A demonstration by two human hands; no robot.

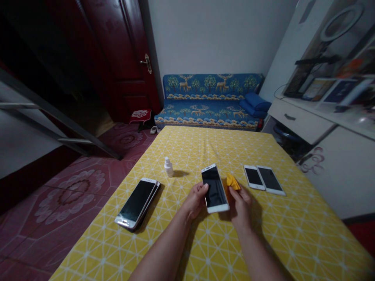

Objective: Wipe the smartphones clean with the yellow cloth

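A white smartphone point(215, 189) with a dark screen is held face up, slightly tilted, above the table. My left hand point(197, 200) grips its left edge, the thumb lying over the front. On the phone's other side, my right hand point(240, 203) pinches a bunched yellow cloth point(232, 182) close to the right edge. Whether the right fingers also touch the phone's back is hidden. A small white bottle point(168, 168) stands upright beyond my left hand.
A stack of smartphones point(137, 205) lies at the table's left. Two white smartphones, one smaller point(253, 177) and one larger point(271, 180), lie side by side at the right. A yellow patterned tablecloth point(205, 249) covers the table. Behind it stands a blue sofa point(211, 105).
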